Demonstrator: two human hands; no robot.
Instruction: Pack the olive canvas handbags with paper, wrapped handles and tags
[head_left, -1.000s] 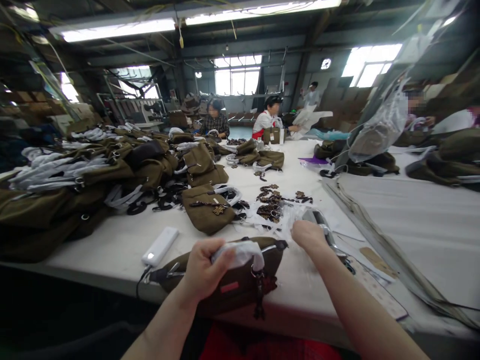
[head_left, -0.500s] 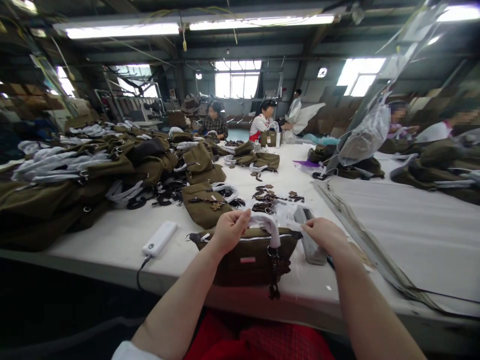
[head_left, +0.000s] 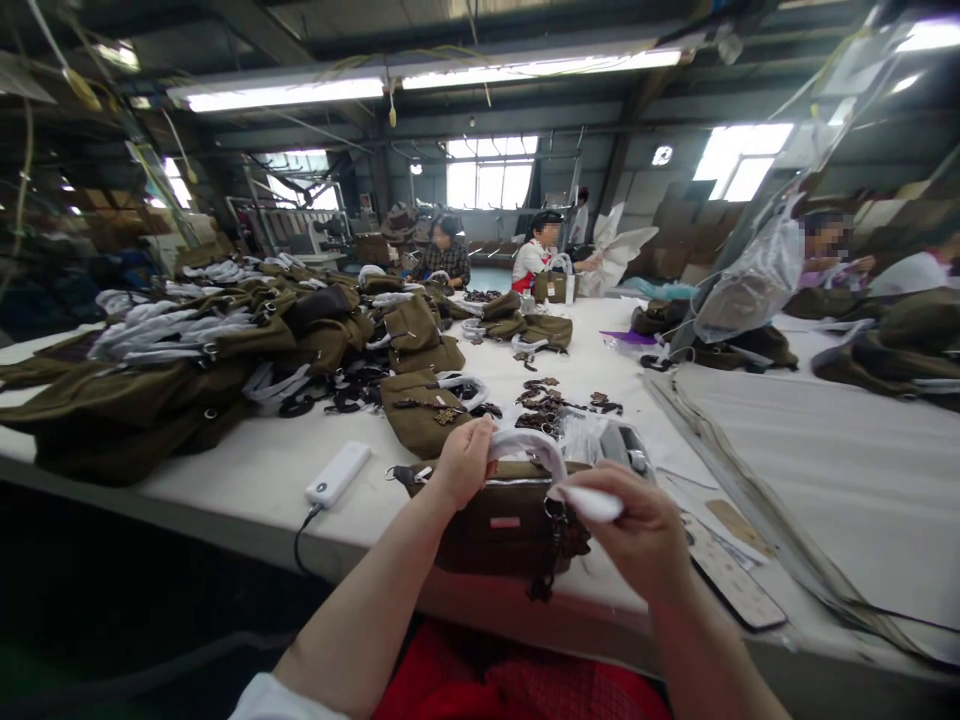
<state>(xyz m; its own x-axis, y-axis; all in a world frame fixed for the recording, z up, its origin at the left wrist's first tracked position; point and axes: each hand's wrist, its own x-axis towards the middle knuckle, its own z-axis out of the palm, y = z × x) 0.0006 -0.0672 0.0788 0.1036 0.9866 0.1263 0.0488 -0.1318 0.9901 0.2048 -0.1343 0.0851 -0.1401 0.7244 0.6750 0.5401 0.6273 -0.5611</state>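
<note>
An olive-brown bag (head_left: 495,525) with a zip, a small red label and a dark dangling charm lies at the near edge of the white table (head_left: 247,470). Its handle (head_left: 529,445) is wrapped in white film. My left hand (head_left: 461,462) is closed on the left part of that wrapped handle. My right hand (head_left: 637,530) is closed in a pinch on the handle's right end, close in front of me.
A white power bank (head_left: 337,474) with a cable lies left of the bag. Heaps of olive bags (head_left: 172,370) cover the left side. Dark charms (head_left: 544,405) lie mid-table. Stacked paper sheets (head_left: 817,470) lie right. Other people sit at the far end.
My right hand came off the table beside the bag and took hold of the wrapped handle's right end. The bag turned upright, facing me, and my left hand shifted along the handle.
</note>
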